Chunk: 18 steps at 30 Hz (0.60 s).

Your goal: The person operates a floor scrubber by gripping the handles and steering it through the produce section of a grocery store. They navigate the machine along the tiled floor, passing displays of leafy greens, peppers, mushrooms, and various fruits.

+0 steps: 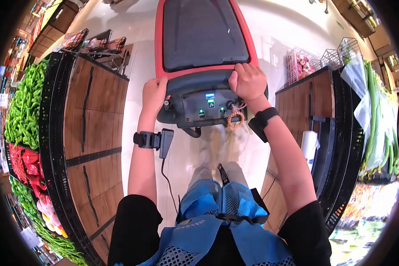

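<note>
The floor machine stands centrally in the aisle, its red body around a dark lid, its near control panel lit with one blue and several green lights. A coiled beaded band hangs at the panel's right. The left hand has its fingers curled closed on the left of the black handle; the right hand grips its right side, fingers likewise closed. Wooden display stands flank the machine: green peppers and red peppers at left, long green vegetables at right. The shiny floor lies between.
</note>
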{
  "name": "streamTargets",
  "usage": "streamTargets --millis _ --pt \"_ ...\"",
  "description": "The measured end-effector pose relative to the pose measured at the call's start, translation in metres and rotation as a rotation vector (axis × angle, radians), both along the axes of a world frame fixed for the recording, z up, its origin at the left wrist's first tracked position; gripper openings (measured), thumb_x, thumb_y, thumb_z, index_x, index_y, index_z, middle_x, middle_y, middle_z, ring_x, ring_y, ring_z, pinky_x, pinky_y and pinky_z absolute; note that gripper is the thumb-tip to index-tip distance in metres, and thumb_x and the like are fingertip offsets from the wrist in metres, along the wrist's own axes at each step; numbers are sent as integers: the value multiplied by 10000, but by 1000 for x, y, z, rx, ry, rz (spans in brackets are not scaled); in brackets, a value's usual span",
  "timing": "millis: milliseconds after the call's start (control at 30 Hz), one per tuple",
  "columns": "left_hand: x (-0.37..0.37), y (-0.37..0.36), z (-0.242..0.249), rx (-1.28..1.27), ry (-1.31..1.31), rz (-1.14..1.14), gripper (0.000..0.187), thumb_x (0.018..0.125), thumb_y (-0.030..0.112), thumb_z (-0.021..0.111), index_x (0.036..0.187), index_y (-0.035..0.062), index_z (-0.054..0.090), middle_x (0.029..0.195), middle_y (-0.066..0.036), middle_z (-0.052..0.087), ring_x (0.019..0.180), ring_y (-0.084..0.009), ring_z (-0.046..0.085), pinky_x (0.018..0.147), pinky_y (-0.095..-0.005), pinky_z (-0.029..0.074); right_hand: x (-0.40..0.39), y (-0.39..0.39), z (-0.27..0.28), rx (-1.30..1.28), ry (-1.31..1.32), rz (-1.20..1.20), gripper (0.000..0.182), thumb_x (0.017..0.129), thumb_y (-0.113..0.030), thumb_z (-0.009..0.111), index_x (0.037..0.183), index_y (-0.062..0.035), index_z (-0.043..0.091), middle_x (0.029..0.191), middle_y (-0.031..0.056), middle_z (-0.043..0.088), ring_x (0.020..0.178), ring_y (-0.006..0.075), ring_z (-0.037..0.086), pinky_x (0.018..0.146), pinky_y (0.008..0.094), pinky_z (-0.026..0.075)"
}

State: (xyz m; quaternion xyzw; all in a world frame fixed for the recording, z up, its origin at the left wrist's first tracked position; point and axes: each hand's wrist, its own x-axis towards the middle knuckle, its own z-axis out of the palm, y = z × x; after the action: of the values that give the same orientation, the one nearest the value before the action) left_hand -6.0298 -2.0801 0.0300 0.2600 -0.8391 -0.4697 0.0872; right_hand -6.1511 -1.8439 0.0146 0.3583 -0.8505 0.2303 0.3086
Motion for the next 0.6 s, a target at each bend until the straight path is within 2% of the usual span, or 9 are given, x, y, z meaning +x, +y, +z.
streamTargets --millis 133,200,267,333,400,600 --pt "-40 16 3 -20 7 89 416 831 262 444 655 -92 573 505 -129 533 438 -197 561 461 -312 440 -51 1 -6 4 -10 49 140 720 -189 483 610 -102 476 567 37 471 543 220 509 494 335 427" --pt "-63 15 -4 -23 9 120 394 821 250 445 644 -80 565 511 -131 534 452 -193 555 467 -305 425 -83 1 -11 -43 62 84 195 699 -240 512 564 -116 448 532 25 448 501 198 488 466 323 394" --pt "-86 15 -17 -163 6 148 357 806 228 444 644 -67 563 516 -126 539 474 -187 548 476 -307 406 -116 2 -14 -55 61 125 194 698 -243 516 566 -114 456 534 27 451 505 200 490 467 323 394" --pt "-110 33 -1 -89 17 212 343 796 217 433 646 -66 557 506 -130 523 476 -182 517 491 -323 385 -143 3 -11 -62 51 163 194 696 -247 520 567 -113 463 536 29 453 509 202 491 467 323 394" --pt "-132 32 -8 -46 30 239 344 798 210 424 645 -68 556 501 -124 521 474 -173 508 492 -318 379 -170 5 -8 -46 15 193 129 688 -195 514 609 -97 484 570 44 480 550 221 512 498 325 424" --pt "-207 43 -11 -105 8 304 380 820 224 373 681 -58 587 498 -94 539 478 -146 501 494 -277 365 -265 -2 -18 -57 8 294 158 709 -208 507 598 -103 463 559 35 467 535 210 504 487 315 416"
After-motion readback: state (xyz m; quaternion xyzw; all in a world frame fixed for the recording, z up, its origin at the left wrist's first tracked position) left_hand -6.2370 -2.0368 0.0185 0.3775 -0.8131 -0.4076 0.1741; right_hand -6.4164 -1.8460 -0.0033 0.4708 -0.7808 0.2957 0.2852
